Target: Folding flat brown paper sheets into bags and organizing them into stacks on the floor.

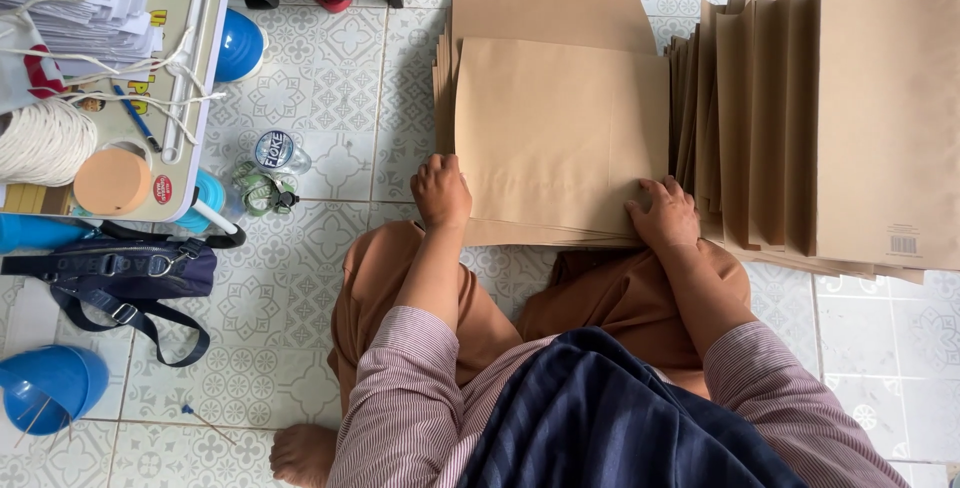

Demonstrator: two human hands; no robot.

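A stack of flat brown paper bags [555, 128] lies on the tiled floor in front of my crossed legs. My left hand [440, 191] rests as a fist on the stack's near left corner. My right hand [664, 214] presses flat on the near right corner, fingers spread over the top bag's edge. To the right, a second batch of brown paper bags [830, 118] stands fanned on edge, leaning against each other.
A small low table [185, 68] at the left carries a spool of white cord [40, 143], white paper handles and a pen. A dark shoulder bag [125, 273], a plastic bottle [275, 153] and blue bowls [50, 383] lie on the floor.
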